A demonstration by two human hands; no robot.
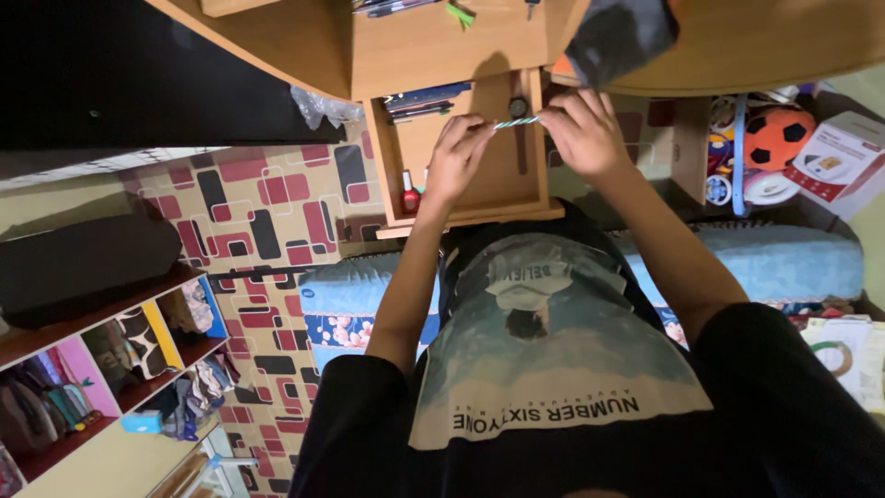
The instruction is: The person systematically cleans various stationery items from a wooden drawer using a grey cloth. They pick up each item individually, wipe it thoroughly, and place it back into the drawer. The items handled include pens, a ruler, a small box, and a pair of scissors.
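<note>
You hold a thin striped stick [516, 122], green and white like a slim pencil or straw, level above the open drawer [461, 157] of the wooden tabletop [433, 41]. Your left hand [456, 157] pinches its left end between thumb and fingertips, and your right hand [583, 134] pinches the right end the same way. Each grip is pressed together on the stick, with only the short middle stretch showing between your hands.

The stick looks very light, so it should need almost no force to carry. It appears stiff and straight, but something this slender would likely bend or snap if you press the ends toward each other or twist them against one another. Its surface seems smooth, so a loose fingertip pinch could let it slide. Holding it close to the ends, as you do now, gives you control of its angle; a pinch nearer the middle would suit one-handed carrying better.

Below the stick, the drawer holds a small red bottle [409, 195] near its front left corner, a dark wristwatch [519, 124] lying along the drawer floor, and some pens [419, 109] at the back. A dark cloth [619, 37] lies over the edge of the tabletop just above your right hand. Off to the right, a ball [774, 136] with orange and black panels sits beside a white box [843, 164].
</note>
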